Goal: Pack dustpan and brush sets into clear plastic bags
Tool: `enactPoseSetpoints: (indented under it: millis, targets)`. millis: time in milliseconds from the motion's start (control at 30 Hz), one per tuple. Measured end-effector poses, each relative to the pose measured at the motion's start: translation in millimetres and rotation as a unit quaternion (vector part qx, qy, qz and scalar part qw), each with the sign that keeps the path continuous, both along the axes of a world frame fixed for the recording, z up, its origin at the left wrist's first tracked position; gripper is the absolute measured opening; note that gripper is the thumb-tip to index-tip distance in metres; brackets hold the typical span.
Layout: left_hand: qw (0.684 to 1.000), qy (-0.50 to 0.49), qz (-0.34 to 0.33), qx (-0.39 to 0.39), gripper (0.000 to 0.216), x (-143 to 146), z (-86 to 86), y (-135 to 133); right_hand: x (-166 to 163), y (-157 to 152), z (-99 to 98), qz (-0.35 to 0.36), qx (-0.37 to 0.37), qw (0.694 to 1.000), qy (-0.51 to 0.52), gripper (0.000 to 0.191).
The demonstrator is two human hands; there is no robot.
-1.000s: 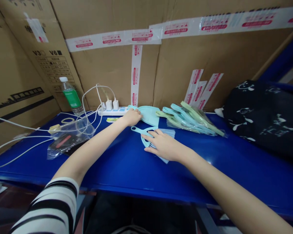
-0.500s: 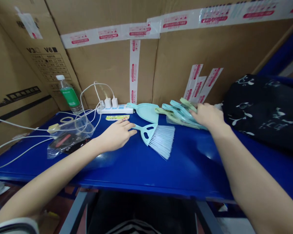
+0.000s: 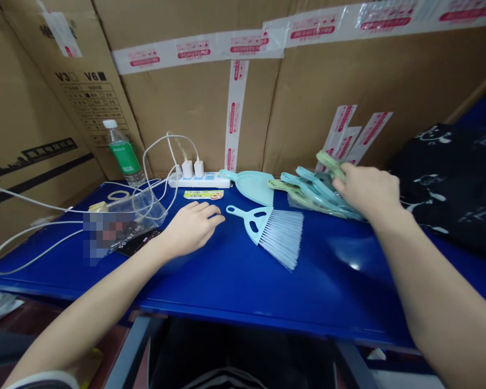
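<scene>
A light blue hand brush [image 3: 251, 221] with white-blue bristles lies flat on the blue table, its looped handle pointing left. My left hand [image 3: 194, 227] is just left of that handle, apart from it, fingers loosely bent and holding nothing. Behind the brush a light blue dustpan [image 3: 254, 186] rests on the table. To the right is a pile of blue and green brushes or dustpans [image 3: 316, 192], partly in clear plastic. Over the pile, my right hand [image 3: 368, 186] is closed round a pale green handle [image 3: 329, 162]; the rest of that piece is hidden.
A white power strip [image 3: 202, 181] with chargers and loose white cables stands at the back. Further left are a water bottle [image 3: 125, 156] and a clear plastic bag [image 3: 149, 210]. A black patterned fabric item [image 3: 441, 178] fills the right end. Cardboard [image 3: 178, 102] walls the back.
My left hand has come away from the brush handle, whose loop now shows. The pale green handle in my right hand sits slightly higher off the pile. The view has shifted a little.
</scene>
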State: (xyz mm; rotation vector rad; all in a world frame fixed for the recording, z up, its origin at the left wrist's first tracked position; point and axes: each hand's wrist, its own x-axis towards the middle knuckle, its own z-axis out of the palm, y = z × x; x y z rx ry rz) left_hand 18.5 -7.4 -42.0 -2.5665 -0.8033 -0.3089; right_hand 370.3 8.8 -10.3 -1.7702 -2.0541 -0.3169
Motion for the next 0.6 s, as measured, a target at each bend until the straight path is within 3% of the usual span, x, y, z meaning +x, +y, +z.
enactPoseSetpoints:
  millis: [33, 67, 100, 167, 233, 367, 433, 500, 533, 600]
  targets:
    - [1.0, -0.022, 0.007, 0.0, 0.031, 0.3, 0.4, -1.2, -13.9, -8.1, 7.6, -0.098, 0.021, 0.995, -0.029, 0.03]
    - [0.998, -0.053, 0.014, -0.002, 0.032, 0.8, 1.3, -2.8, -29.4, -16.3, 14.0, -0.15, 0.024, 0.987, -0.06, 0.025]
    - [0.995, -0.092, 0.02, -0.009, 0.032, 1.4, 2.9, -4.6, -46.0, -24.1, 18.5, -0.156, 0.03, 0.984, -0.082, 0.025]
    - [0.981, -0.185, 0.034, -0.041, 0.036, 2.4, 7.8, -8.5, -79.0, -37.6, 19.9, -0.096, 0.021, 0.988, -0.118, 0.02]
    - [0.957, -0.266, 0.05, -0.104, 0.041, 3.0, 13.4, -11.5, -107.9, -47.9, 11.2, 0.014, 0.008, 0.989, -0.15, 0.022]
    - [0.896, -0.293, 0.083, -0.324, 0.047, 4.4, 14.7, -12.0, -145.3, -62.1, -21.3, 0.205, 0.026, 0.959, -0.194, 0.025]
    - [0.847, -0.281, 0.071, -0.447, 0.046, 6.1, 7.6, -10.3, -155.0, -67.0, -35.9, 0.252, 0.055, 0.943, -0.212, 0.029]
    - [0.774, -0.294, 0.03, -0.56, 0.042, 7.9, -1.5, -7.9, -160.0, -69.4, -45.0, 0.286, 0.062, 0.931, -0.216, 0.027]
    - [0.736, -0.302, 0.014, -0.606, 0.041, 8.4, -5.4, -6.5, -160.9, -69.4, -47.1, 0.301, 0.051, 0.929, -0.208, 0.024]
    - [0.693, -0.309, 0.003, -0.652, 0.041, 8.3, -10.2, -3.1, -159.0, -66.5, -46.1, 0.313, 0.01, 0.933, -0.177, 0.02]
